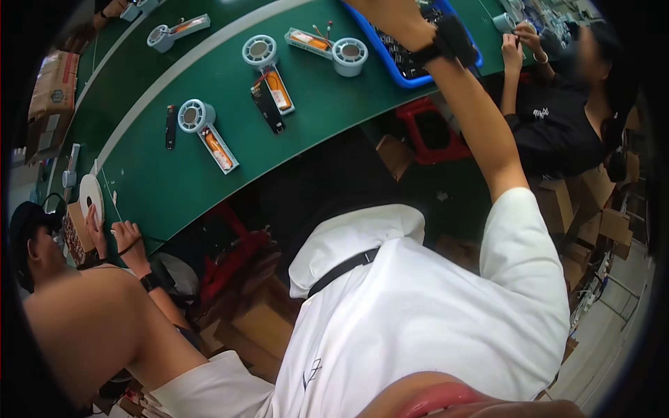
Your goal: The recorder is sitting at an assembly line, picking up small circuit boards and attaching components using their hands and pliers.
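My right arm stretches far across the bench, a black strap and dark block on its wrist. My right hand (398, 19) is over the near-left part of a blue tray (401, 78) that holds many small dark parts; its fingers are cut off by the upper edge. My left arm is bent at the lower left and blurred, its hand out of sight. Left of the tray lie light-blue handheld fans with open handles showing orange inside: one fan (350, 57) with loose wires, a middle fan (260, 51) with a black handle cover (267, 109) against it, and a nearer fan (196, 117).
A separate black strip (171, 127) lies left of the nearest fan. The green bench (279, 150) has its curved front edge before me. Co-workers sit at both sides; the left one's hands (130, 240) are near a white reel (90, 198). A red stool (432, 132) stands beneath the bench.
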`<action>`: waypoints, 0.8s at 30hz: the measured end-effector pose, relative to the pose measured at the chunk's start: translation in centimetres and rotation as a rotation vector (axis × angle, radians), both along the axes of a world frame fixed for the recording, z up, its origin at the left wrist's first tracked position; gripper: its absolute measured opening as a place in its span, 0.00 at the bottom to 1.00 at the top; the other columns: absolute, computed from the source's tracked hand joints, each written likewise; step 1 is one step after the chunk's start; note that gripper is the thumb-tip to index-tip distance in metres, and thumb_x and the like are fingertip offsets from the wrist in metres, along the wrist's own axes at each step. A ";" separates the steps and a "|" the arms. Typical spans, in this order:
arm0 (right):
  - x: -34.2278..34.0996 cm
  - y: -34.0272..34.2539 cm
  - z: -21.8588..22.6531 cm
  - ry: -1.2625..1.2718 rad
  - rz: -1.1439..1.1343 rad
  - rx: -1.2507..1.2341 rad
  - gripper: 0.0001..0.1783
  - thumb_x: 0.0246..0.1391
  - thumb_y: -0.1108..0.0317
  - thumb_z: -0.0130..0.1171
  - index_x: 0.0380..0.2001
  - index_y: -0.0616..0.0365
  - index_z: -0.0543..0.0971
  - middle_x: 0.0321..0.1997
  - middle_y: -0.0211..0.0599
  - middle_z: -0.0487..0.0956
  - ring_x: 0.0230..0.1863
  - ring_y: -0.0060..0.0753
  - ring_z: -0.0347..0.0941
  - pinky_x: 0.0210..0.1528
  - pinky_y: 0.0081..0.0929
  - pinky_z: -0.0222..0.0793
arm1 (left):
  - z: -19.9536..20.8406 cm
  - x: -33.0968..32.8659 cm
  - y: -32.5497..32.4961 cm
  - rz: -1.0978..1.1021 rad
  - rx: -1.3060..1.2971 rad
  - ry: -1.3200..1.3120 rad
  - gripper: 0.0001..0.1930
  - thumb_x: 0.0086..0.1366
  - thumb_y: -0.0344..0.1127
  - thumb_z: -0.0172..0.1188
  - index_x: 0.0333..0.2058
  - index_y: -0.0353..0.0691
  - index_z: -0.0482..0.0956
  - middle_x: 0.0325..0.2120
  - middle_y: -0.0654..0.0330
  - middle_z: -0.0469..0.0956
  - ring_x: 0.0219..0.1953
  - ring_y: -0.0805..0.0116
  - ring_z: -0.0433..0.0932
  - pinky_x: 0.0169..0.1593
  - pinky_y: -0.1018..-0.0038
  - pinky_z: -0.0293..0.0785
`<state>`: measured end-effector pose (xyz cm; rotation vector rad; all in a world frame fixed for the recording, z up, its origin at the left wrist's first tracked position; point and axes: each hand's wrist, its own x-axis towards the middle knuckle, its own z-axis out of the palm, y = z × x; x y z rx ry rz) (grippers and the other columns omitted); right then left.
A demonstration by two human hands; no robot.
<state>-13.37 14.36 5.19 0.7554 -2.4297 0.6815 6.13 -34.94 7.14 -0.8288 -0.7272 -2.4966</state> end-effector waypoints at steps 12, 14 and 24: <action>11.0 12.1 -0.7 0.053 -0.428 -0.245 0.15 0.58 0.64 0.77 0.46 0.56 0.87 0.39 0.29 0.87 0.35 0.21 0.82 0.36 0.19 0.76 | 8.1 -4.0 -8.0 0.018 -0.333 0.151 0.30 0.78 0.54 0.43 0.63 0.36 0.75 0.66 0.44 0.72 0.65 0.46 0.70 0.69 0.54 0.61; 12.7 13.1 -1.5 0.076 -0.456 -0.241 0.15 0.57 0.65 0.77 0.46 0.57 0.87 0.39 0.28 0.87 0.34 0.19 0.82 0.35 0.18 0.75 | 8.8 -5.0 -7.8 0.008 -0.386 0.151 0.31 0.78 0.56 0.42 0.63 0.36 0.74 0.66 0.42 0.72 0.65 0.44 0.70 0.69 0.52 0.60; 14.4 14.7 -1.9 -0.093 -0.515 -0.625 0.13 0.65 0.68 0.70 0.50 0.60 0.85 0.51 0.33 0.86 0.22 0.09 0.70 0.22 0.11 0.63 | 14.7 -6.0 10.4 -0.066 -0.652 0.322 0.37 0.79 0.62 0.36 0.64 0.34 0.73 0.66 0.35 0.72 0.68 0.34 0.68 0.74 0.42 0.54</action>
